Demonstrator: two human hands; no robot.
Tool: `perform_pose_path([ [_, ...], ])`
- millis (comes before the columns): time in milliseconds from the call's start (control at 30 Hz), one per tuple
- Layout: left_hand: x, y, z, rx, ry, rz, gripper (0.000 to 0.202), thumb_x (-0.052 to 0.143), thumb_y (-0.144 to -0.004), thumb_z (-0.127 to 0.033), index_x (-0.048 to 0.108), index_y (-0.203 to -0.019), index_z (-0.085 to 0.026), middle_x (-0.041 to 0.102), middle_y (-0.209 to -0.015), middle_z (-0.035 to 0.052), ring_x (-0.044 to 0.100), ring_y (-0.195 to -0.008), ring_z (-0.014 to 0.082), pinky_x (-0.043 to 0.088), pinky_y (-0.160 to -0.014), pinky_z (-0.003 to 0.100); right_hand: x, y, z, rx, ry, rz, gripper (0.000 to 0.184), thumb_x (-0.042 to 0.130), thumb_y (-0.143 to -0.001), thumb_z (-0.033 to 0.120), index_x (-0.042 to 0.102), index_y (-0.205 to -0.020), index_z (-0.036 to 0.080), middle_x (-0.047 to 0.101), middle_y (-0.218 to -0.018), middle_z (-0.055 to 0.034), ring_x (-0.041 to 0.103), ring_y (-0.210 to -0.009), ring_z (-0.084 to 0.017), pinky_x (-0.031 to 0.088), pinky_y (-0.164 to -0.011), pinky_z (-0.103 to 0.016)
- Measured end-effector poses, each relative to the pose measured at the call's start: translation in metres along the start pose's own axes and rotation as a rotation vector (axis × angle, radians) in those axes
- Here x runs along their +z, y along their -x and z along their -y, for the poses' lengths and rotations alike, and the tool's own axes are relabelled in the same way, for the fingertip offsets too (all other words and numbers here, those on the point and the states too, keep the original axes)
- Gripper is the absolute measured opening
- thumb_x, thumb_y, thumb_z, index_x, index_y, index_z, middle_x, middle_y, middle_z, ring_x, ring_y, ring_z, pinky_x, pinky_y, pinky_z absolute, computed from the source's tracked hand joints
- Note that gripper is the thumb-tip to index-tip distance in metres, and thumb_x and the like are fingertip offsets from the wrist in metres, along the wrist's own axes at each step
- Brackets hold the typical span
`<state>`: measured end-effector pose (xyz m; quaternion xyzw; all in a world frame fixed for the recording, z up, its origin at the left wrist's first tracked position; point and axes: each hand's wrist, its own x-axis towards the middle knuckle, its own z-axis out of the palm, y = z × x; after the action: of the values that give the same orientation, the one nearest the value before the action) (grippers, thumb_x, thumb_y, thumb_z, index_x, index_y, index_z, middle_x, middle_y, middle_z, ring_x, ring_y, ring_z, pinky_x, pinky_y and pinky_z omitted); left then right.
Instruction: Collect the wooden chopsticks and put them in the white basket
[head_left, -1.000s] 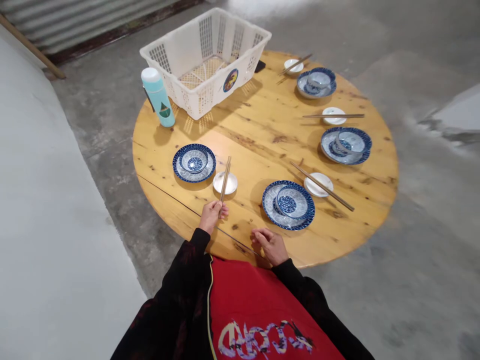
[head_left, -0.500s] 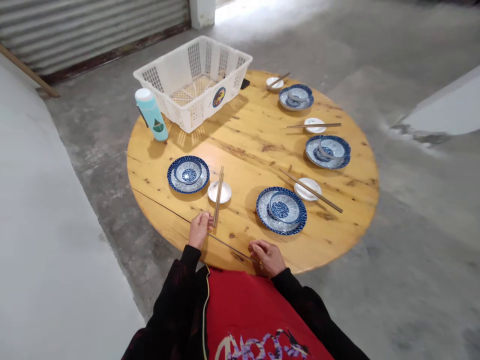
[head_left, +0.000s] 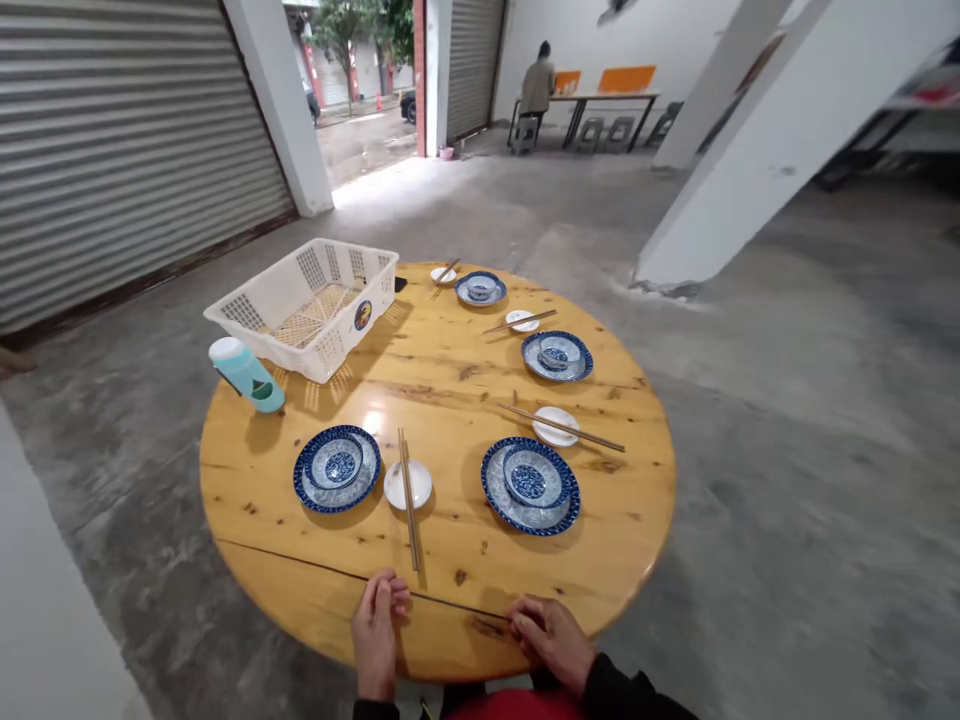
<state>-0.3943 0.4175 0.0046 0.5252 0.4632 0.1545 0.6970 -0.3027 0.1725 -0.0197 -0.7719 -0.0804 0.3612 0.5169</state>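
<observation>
My left hand (head_left: 379,625) hovers over or rests at the table's near edge, its fingers half curled and apart from the thumb, with nothing in them. Just beyond it lie a pair of chopsticks (head_left: 409,505) across a small white dish (head_left: 420,484). Beside these, at left, a blue-and-white bowl (head_left: 335,462) sits on a blue-rimmed plate (head_left: 303,485). My right hand (head_left: 551,635) is at the same edge, fingers bent in towards the thumb, holding nothing visible. Nearest to it is another patterned bowl (head_left: 534,480) on a plate (head_left: 493,505), with chopsticks (head_left: 592,436) over a white dish (head_left: 556,415).
The round wooden table (head_left: 450,400) carries further settings along its right side, including a far plate (head_left: 481,302). A white plastic basket (head_left: 315,345) and a light-blue bottle (head_left: 246,375) stand at left. A pillar (head_left: 720,180) and a person (head_left: 538,85) are beyond.
The camera has tilted up, bringing the doorway and the far side of the room into view. Both hands stay near the table edge, and the dishes keep their places.
</observation>
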Motion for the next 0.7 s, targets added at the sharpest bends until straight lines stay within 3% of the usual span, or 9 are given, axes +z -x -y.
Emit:
perform_pose_path([
  [133,0.001,0.008,-0.003,-0.026,0.001,-0.065,0.066,0.079,-0.054,-0.066,0.071,-0.091,-0.013,0.075,-0.081,0.0106,0.068,-0.068,0.0181,0.052,-0.058,0.026,-0.009,0.002,-0.002,-0.001,0.02,0.007,0.025,0.044,-0.072,0.046,0.053,-0.068,0.022,0.058,-0.06,-0.0005,0.057,-0.054,-0.016,0.04,-0.054,-0.027],
  [267,-0.004,0.025,0.009,-0.038,-0.013,-0.153,0.063,0.078,-0.052,-0.063,0.071,-0.09,-0.013,0.076,-0.082,0.0109,0.069,-0.068,0.0198,0.053,-0.057,0.028,-0.022,0.0,-0.001,-0.069,0.068,0.044,0.027,0.043,-0.075,0.045,0.054,-0.07,0.022,0.06,-0.061,-0.0016,0.058,-0.056,-0.016,0.042,-0.056,-0.027],
  [433,-0.005,0.056,0.032,-0.022,-0.075,-0.246,0.053,0.075,-0.052,-0.057,0.072,-0.086,-0.016,0.077,-0.08,0.0106,0.072,-0.07,0.0245,0.057,-0.06,0.033,-0.064,0.007,-0.012,-0.2,0.15,0.029,0.028,0.043,-0.078,0.041,0.059,-0.069,0.021,0.064,-0.064,-0.0031,0.059,-0.061,-0.017,0.043,-0.059,-0.027],
  [567,0.024,0.09,0.047,0.016,-0.098,-0.32,0.045,0.071,-0.056,-0.054,0.072,-0.084,-0.018,0.078,-0.08,0.01,0.074,-0.073,0.0269,0.057,-0.064,0.036,-0.121,0.02,-0.034,-0.216,0.123,0.006,0.031,0.044,-0.078,0.044,0.062,-0.069,0.02,0.063,-0.059,-0.0025,0.059,-0.058,-0.019,0.044,-0.058,-0.029],
  [700,0.082,0.138,0.066,0.022,-0.077,-0.347,0.048,0.072,-0.056,-0.054,0.072,-0.083,-0.015,0.077,-0.079,0.0115,0.073,-0.07,0.0237,0.054,-0.06,0.031,-0.192,0.045,-0.069,-0.175,0.055,-0.037,0.041,0.048,-0.075,0.055,0.069,-0.076,0.019,0.068,-0.064,-0.005,0.064,-0.058,-0.021,0.049,-0.059,-0.031],
])
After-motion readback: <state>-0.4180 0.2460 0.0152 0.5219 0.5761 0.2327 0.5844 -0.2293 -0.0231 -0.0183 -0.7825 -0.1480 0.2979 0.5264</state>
